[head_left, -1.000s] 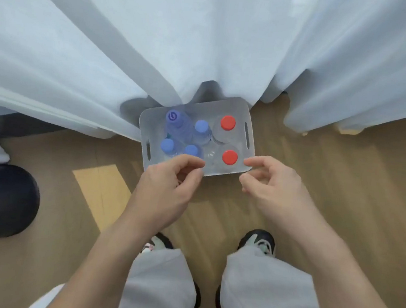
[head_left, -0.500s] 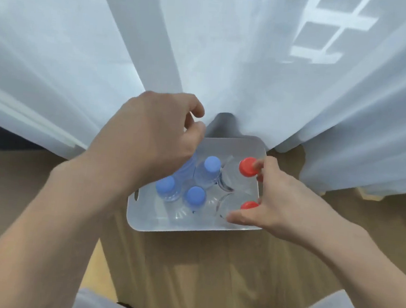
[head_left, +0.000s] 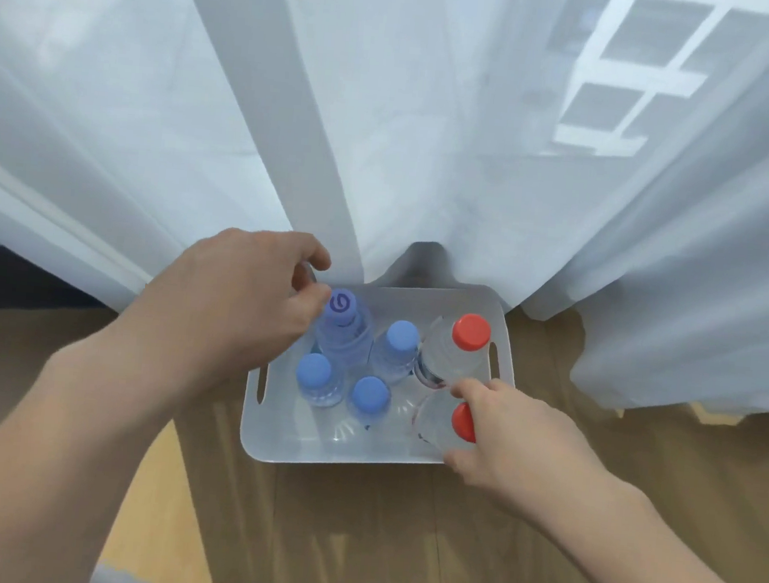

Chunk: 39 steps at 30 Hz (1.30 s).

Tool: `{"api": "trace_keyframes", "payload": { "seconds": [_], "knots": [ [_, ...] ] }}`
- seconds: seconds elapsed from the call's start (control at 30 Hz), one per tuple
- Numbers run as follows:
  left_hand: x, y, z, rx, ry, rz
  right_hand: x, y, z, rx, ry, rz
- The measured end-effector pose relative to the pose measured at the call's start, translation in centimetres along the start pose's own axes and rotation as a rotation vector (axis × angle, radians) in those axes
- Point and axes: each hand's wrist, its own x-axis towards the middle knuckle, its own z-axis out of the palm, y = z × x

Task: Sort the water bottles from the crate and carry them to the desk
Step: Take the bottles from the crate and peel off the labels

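While every bottle is sitting in the crate (head_left: 335,459), the right hand (head_left: 514,437) is clasping a red-capped bottle (head_left: 459,421), the left hand (head_left: 242,306) curling beside the logo-capped bottle (head_left: 341,311), hold unclear.

Both bare forearms reach forward and down. The left grip (head_left: 241,311) sits higher, back of hand up, fingers curled in, thumb right by the purple-capped bottle (head_left: 344,334). Honestly can't tell if it's actually got hold. The right grip (head_left: 513,442) is lower, thumb and fingers curled round the near red-capped bottle (head_left: 435,428).
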Motion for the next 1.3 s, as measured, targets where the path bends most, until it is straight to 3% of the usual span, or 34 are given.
{"api": "trace_keyframes", "payload": {
  "seconds": [0.2,0.43,0.57,0.9,1.17,1.3],
  "knots": [
    [1.2,-2.1,1.7,0.112,-0.086,-0.025,-1.0,-1.6,-3.6,0.111,0.119,0.013],
    [3.2,-3.8,3.0,0.144,-0.301,-0.077,-1.4,-4.0,-5.5,0.188,0.125,-0.027],
    [3.5,-3.0,4.0,0.043,-0.271,0.005,-2.4,-4.7,-6.1,0.225,0.135,-0.049],
    [5.2,-2.0,7.7,0.221,-0.179,0.105,-3.2,-4.0,-6.7,0.302,0.127,0.025],
    [4.5,-3.6,5.1,0.119,0.047,-0.026,-3.1,-3.6,-7.3,0.327,0.149,0.012],
    [4.1,-3.0,3.4,0.036,0.063,-0.053,-2.8,-3.6,-7.4,0.334,0.134,0.004]
  ]
}}
